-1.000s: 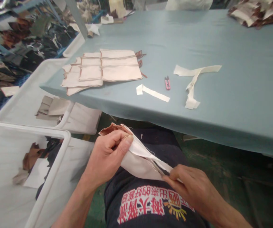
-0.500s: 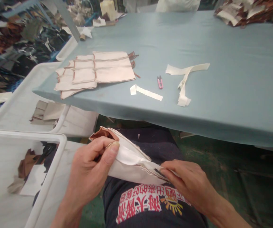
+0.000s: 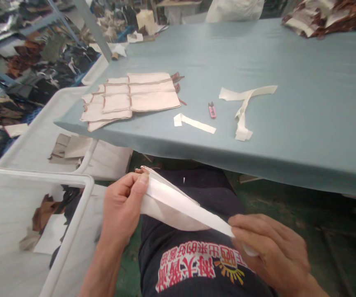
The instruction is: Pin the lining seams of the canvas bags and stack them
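Over my lap I hold a cream fabric piece (image 3: 178,204) with a white strip along its upper edge. My left hand (image 3: 122,206) pinches its left end, thumb on top. My right hand (image 3: 269,251) is closed on the right end of the white strip, low at the right. The piece stretches taut between both hands, below the front edge of the blue-grey table (image 3: 289,136).
On the table lie a stack of cream sewn panels (image 3: 134,97), a short white strip (image 3: 194,122), pink thread snips (image 3: 211,109) and crossed white strips (image 3: 244,105). White bins (image 3: 72,214) with fabric scraps stand at my left. A brown and white fabric pile (image 3: 329,16) sits far right.
My right hand has slid down and right along the piece, drawing the white strip flat over it. The brown underside at the left end has almost gone from sight.
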### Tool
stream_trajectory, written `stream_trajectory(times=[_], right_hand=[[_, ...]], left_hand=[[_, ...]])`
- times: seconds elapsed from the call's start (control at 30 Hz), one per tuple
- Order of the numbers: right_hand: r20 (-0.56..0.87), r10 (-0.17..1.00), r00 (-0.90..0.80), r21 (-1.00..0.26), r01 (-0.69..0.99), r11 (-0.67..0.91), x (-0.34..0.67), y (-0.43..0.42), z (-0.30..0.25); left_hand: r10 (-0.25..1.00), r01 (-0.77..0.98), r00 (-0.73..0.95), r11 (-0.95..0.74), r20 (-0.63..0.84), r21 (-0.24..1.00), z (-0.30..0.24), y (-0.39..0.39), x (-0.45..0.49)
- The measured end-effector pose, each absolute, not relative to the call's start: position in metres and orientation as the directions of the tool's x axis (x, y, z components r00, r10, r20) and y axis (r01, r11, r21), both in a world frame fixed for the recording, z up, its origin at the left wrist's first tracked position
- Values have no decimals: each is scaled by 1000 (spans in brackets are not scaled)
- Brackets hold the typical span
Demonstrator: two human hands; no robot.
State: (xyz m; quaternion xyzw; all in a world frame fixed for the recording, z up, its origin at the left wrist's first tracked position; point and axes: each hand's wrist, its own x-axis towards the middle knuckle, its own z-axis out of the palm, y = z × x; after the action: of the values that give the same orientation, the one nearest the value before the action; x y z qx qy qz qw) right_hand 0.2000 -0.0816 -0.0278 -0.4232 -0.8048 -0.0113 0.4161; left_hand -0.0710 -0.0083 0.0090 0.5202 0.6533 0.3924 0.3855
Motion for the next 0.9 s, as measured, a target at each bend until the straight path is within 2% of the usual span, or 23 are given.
stream_trajectory(times=[0.13, 0.3, 0.43, 0.5, 0.57, 0.67, 0.8, 0.9], right_hand=[[671, 678, -299, -341, 688, 640, 197, -92, -38], [582, 706, -404, -389, 623, 678, 207, -107, -68], [486, 831, -271, -433, 752, 498, 231, -101, -80], [445, 873, -199, -499, 755, 426, 234, -85, -69], [473, 868, -151, -585, 683, 437, 225, -63, -48], [494, 849, -187, -695, 502, 515, 197, -28, -13], [516, 775, -364, -762, 217, 610, 161, 9, 16], [509, 698, -504, -755, 127, 643, 150, 24, 24]], left_hand=[[995, 366, -50, 93, -81, 926, 12, 0, -75], [983, 357, 182, -80, 15, 931, 22, 12, -79], [917, 327, 388, -232, 93, 916, 38, 22, -81], [872, 322, 473, -304, 126, 897, 45, 25, -82], [846, 337, 521, -329, 117, 882, 49, 26, -82], [836, 355, 548, -274, 38, 894, 54, 24, -82], [803, 322, 595, -224, -13, 920, 58, 22, -81], [775, 299, 630, -182, -50, 937, 59, 23, -82]])
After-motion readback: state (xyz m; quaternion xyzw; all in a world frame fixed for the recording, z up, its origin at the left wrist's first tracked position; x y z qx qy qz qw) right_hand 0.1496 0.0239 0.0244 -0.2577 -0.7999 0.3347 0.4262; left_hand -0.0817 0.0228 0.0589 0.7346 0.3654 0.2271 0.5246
